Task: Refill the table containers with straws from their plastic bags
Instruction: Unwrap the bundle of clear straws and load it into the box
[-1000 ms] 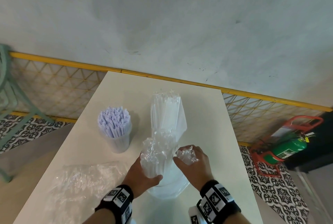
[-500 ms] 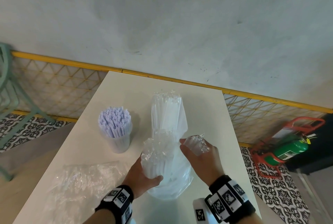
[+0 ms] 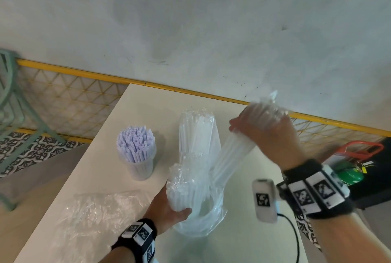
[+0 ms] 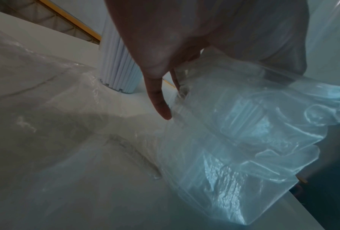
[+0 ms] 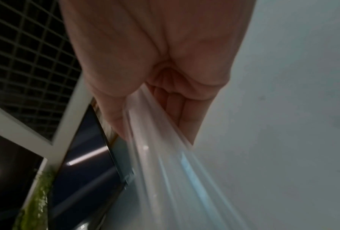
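Note:
A clear plastic bag of clear straws [image 3: 190, 186] stands on the white table [image 3: 148, 106], and my left hand [image 3: 169, 207] grips it low down. My right hand [image 3: 266, 131] is raised to the right, curled round a bundle of clear straws [image 3: 230, 157] whose lower end still reaches into the bag. Behind the bag stands a container of clear straws [image 3: 196, 131]. To the left is a container full of lilac straws [image 3: 136, 152]. In the left wrist view my fingers [image 4: 159, 99] lie against the crumpled bag [image 4: 244, 132]. The right wrist view shows my palm closed on the blurred straws [image 5: 155, 155].
An empty crumpled plastic bag [image 3: 95, 216] lies on the table's near left. A yellow mesh fence [image 3: 63, 97] and a grey wall run behind the table. A green chair [image 3: 10, 114] stands at the left; a green fire extinguisher [image 3: 349, 175] sits at the right.
My right hand has risen up and to the right, drawing a bundle of clear straws out of the bag. The left hand has kept its grip on the bag.

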`<state>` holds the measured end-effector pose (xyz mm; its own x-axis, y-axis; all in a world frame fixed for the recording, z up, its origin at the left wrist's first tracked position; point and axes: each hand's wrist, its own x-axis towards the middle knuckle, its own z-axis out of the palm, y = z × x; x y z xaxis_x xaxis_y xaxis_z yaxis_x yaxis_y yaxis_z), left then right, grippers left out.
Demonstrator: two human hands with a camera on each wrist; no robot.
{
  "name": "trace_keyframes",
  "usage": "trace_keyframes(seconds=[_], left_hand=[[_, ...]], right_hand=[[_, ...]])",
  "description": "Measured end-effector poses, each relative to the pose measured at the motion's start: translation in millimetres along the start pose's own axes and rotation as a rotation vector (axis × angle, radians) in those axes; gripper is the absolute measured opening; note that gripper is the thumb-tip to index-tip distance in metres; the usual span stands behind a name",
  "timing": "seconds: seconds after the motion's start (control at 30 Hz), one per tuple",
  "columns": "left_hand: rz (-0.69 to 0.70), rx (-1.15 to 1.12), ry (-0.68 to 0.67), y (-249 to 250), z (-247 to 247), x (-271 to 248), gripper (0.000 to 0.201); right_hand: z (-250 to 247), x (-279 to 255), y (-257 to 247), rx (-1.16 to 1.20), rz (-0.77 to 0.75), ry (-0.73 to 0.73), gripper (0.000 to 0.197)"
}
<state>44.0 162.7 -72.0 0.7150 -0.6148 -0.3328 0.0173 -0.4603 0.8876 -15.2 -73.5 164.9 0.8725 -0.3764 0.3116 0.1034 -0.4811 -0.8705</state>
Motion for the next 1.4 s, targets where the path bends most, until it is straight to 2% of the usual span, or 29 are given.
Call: trace_keyframes(seconds=[0.13, 0.23, 0.37, 0.43, 0.47, 0.53, 0.6, 0.67, 0.73, 0.8, 0.87, 1.0, 1.2, 1.4], left_hand=[[0.006, -0.007, 0.003, 0.7, 0.3, -0.6, 0.073], [0.011, -0.018, 0.013, 2.5, 0.4, -1.8, 0.074], [0.011, -0.041, 0.018, 3.2, 0.1, -1.2, 0.081], [0.016, -0.043, 0.015, 2.9, 0.3, -0.9, 0.081], [0.016, -0.043, 0.008, 2.9, 0.6, -0.9, 0.08], [0.012, -0.045, 0.005, 2.8, 0.3, -0.8, 0.081], [0.001, -0.046, 0.007, 0.3, 0.6, 0.4, 0.087], [-0.018, -0.046, 0.013, -2.3, 1.2, 1.4, 0.096], [-0.023, -0.041, 0.019, -3.9, 1.3, 2.3, 0.098], [-0.013, -0.045, 0.02, -4.2, 1.3, 2.6, 0.096], [-0.008, -0.053, 0.022, -3.7, 0.9, 2.6, 0.097], [-0.003, -0.054, 0.021, -2.8, 0.6, 3.0, 0.095], [-0.032, -0.041, 0.022, -8.3, 1.9, 6.7, 0.103], [-0.068, -0.012, 0.029, -13.0, 3.8, 8.8, 0.111]], right_hand=[[-14.6, 35.6, -41.5, 0.262, -0.017, 0.079, 0.016], [-11.6, 66.6, -47.6, 0.371, -0.011, 0.076, 0.019], [14.8, 95.3, 5.9, 0.304, 0.101, 0.12, 0.017], [32.2, 95.8, 48.2, 0.079, 0.201, 0.027, 0.019], [39.3, 92.5, 67.0, -0.058, 0.261, -0.057, 0.029], [48.3, 87.1, 97.8, -0.257, 0.348, -0.194, 0.068], [52.3, 86.3, 112.1, -0.309, 0.342, -0.225, 0.105], [54.4, 89.0, 115.8, -0.33, 0.26, -0.246, 0.125], [56.5, 92.0, 114.5, -0.405, 0.146, -0.332, 0.132], [58.8, 93.0, 115.9, -0.526, 0.078, -0.473, 0.131], [62.5, 91.5, 121.1, -0.646, 0.089, -0.604, 0.124], [73.6, 85.5, 133.6, -0.896, -0.012, -0.753, 0.103], [80.8, 90.8, 120.7, -0.863, -0.049, -0.668, 0.094], [93.8, 107.5, 116.3, -0.889, -0.026, -0.645, 0.083]])
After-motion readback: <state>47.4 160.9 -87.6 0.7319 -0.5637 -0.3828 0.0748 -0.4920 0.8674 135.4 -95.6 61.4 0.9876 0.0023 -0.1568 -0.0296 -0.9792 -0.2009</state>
